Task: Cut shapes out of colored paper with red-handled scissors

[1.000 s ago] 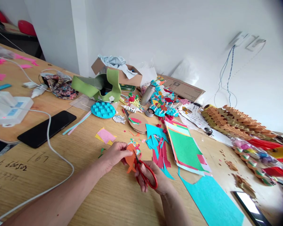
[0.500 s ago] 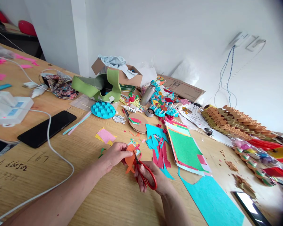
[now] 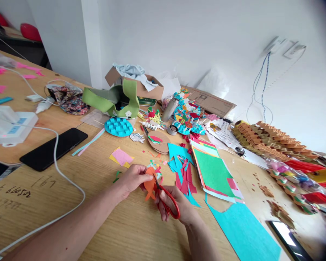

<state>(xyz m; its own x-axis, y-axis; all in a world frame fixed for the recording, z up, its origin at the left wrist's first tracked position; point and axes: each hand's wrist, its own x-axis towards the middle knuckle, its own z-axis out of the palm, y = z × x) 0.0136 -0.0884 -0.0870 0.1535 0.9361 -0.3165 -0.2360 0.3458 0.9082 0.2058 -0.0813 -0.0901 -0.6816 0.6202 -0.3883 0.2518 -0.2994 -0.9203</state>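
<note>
Orange paper cut-out (image 3: 150, 185) is pinched in your left hand (image 3: 133, 177), held just above the worktop (image 3: 43, 221) at lower centre of the frame. Your right hand (image 3: 176, 204) curls narrowly through the loops of red-handled scissors (image 3: 168, 204), whose blades meet the paper's right side; how far apart they stand is too small to tell. Those blades sit close to your left fingertips (image 3: 148, 176), so closing them with the paper held this tight could nick skin, and a loose grip could let the thin paper buckle or tear off line. Just beyond lie teal paper scraps (image 3: 175, 152) and red paper strips (image 3: 185, 181), then a stack of coloured paper (image 3: 213, 173) at centre right and a teal sheet (image 3: 241, 232) at lower right. A white cable (image 3: 75, 187) runs near your left forearm (image 3: 70, 221), where a sudden pull could snag it.
</note>
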